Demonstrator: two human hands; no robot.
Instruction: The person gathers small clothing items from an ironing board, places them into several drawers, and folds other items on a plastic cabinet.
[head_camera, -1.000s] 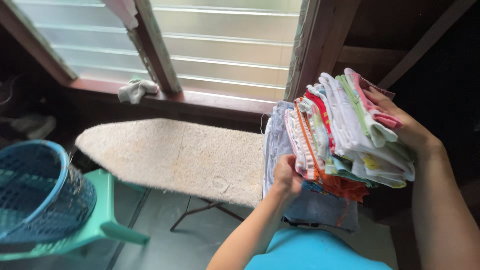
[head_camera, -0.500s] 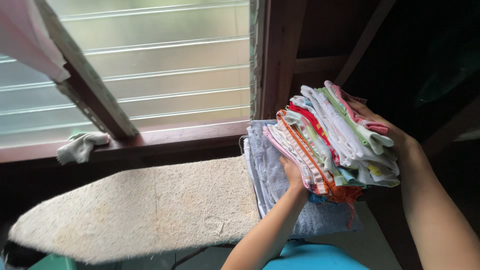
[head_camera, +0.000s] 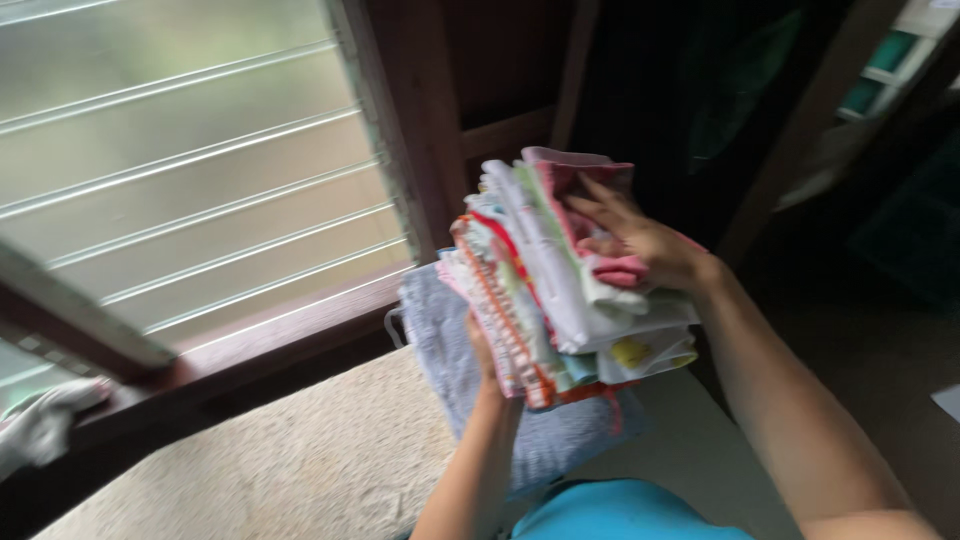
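Observation:
A thick stack of folded clothes (head_camera: 545, 280), white, pink, green and orange, is clamped between both my hands and tilted on its side. My left hand (head_camera: 484, 352) presses against the stack's bottom, where a pale blue-grey towel (head_camera: 450, 345) hangs down. My right hand (head_camera: 640, 240) lies flat with spread fingers on the pink top piece. The stack is lifted off the beige padded ironing board (head_camera: 300, 470) and sits to its right.
A louvred glass window (head_camera: 180, 170) with a dark wooden sill (head_camera: 230, 350) fills the left. A grey rag (head_camera: 40, 425) lies on the sill at far left. Dark wooden posts (head_camera: 810, 120) and shadowed room stand to the right.
The view swung to the right and the stack moved with it, away from the ironing board. The blue basket and green stool left the view. Both hands kept their grip.

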